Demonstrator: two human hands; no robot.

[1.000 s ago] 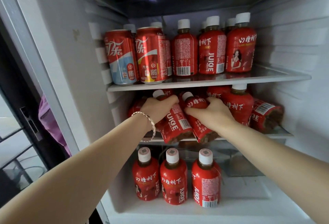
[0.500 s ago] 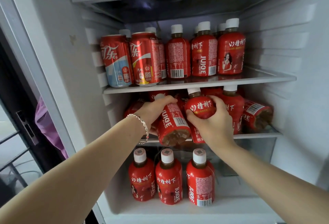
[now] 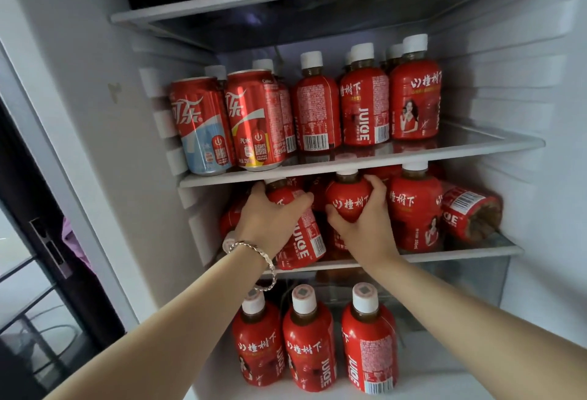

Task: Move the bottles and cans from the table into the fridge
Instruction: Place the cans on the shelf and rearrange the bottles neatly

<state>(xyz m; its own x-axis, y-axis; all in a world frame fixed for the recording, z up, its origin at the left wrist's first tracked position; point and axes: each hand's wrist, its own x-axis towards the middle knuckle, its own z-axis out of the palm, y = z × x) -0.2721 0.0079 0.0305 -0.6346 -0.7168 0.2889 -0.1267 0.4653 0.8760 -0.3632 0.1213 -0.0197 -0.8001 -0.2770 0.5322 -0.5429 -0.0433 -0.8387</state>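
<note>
My left hand (image 3: 270, 222) wraps a tilted juice bottle (image 3: 306, 237), my right hand (image 3: 365, 231) clasps an upright bottle (image 3: 347, 201), both at the fridge's middle shelf (image 3: 460, 253), probably to stand them snugly between neighbours.

bottles (image 3: 365, 107), centre of frame — red labels, white lettering, white caps, brown contents. left can (image 3: 200, 126): red over pale blue. neighbouring can (image 3: 254, 120): red, white swoosh, yellow base. fridge wall (image 3: 95, 114) — white. bracelet (image 3: 266, 257): silver.
</note>
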